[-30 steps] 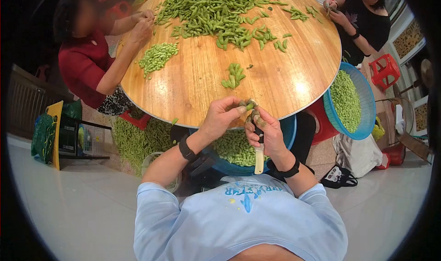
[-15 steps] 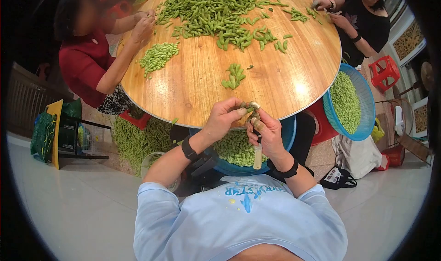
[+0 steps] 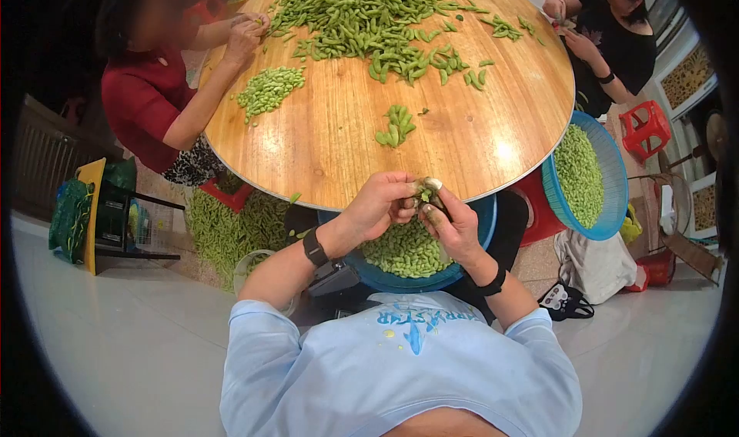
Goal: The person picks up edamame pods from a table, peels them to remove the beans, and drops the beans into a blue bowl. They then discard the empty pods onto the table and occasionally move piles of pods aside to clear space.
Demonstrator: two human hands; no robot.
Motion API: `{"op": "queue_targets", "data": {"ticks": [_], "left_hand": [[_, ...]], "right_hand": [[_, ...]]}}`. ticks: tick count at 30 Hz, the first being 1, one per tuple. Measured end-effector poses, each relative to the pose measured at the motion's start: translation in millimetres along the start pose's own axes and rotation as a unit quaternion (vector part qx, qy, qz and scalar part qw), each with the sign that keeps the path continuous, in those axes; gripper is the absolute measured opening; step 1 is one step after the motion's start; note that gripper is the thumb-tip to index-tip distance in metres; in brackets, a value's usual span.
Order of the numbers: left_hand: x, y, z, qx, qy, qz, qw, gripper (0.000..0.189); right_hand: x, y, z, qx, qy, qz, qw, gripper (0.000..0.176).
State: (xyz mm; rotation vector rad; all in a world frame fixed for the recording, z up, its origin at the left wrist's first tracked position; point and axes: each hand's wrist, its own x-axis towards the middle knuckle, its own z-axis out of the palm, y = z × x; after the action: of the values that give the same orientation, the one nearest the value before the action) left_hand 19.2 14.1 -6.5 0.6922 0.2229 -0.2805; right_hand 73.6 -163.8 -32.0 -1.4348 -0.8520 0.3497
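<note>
the person's left hand (image 3: pixel 379 203) and right hand (image 3: pixel 454 225) meet just off the near edge of the round wooden table (image 3: pixel 462 141), and between them sits a single edamame pod (image 3: pixel 425 194). the left hand is closed, its fingers curled in and its fingertips pinching the left end of the pod. the right hand is also closed, its thumb and forefinger pressed on the pod's right side and the other fingers folded into the palm; whether anything else lies in that palm cannot be told. both wrists wear dark bands. the pod is held in the air, above a blue basin (image 3: pixel 473 241) heaped with shelled green beans, which stands under the table edge in front of the person's lap. on the table, well apart from the hands, lies a small cluster of pods (image 3: pixel 396 125), and beyond it a big heap of pods (image 3: pixel 354 10) covers the far side. a mound of shelled beans (image 3: pixel 268 88) lies near the left rim, beside the forearm of a person in a red top (image 3: pixel 138 102), whose hands work at the table edge. another person in a black top (image 3: pixel 623 41) sits at the far right. a blue basket (image 3: pixel 612 171) full of beans stands beside the table on the right, near a red stool (image 3: pixel 645 125). empty pods (image 3: pixel 227 229) are piled on the floor at the left.
</note>
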Motion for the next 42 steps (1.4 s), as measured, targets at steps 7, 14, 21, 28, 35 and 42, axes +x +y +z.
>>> {"op": "queue_targets", "data": {"ticks": [7,14,21,28,35,42], "left_hand": [[-7,-4,11,0.18,0.087,0.065,0.978,0.008],[-48,10,18,0.434,0.088,0.107,0.89,0.016],[-103,60,20,0.861,0.104,0.146,0.475,0.018],[41,63,-20,0.787,0.205,0.304,0.496,0.017],[47,61,-26,0.826,0.24,0.26,0.44,0.02],[30,48,2,0.712,0.123,0.4,0.564,0.018]], "right_hand": [[-2,13,2,-0.016,0.068,0.027,0.997,0.033],[4,-4,-7,-0.19,0.018,-0.138,0.972,0.023],[-15,-5,-11,-0.129,-0.103,0.003,0.986,0.025],[-12,-6,-7,-0.031,-0.062,0.064,0.996,0.025],[-17,1,-20,0.098,-0.002,0.132,0.986,0.029],[2,-8,-7,0.237,0.046,0.142,0.96,0.032]]}}
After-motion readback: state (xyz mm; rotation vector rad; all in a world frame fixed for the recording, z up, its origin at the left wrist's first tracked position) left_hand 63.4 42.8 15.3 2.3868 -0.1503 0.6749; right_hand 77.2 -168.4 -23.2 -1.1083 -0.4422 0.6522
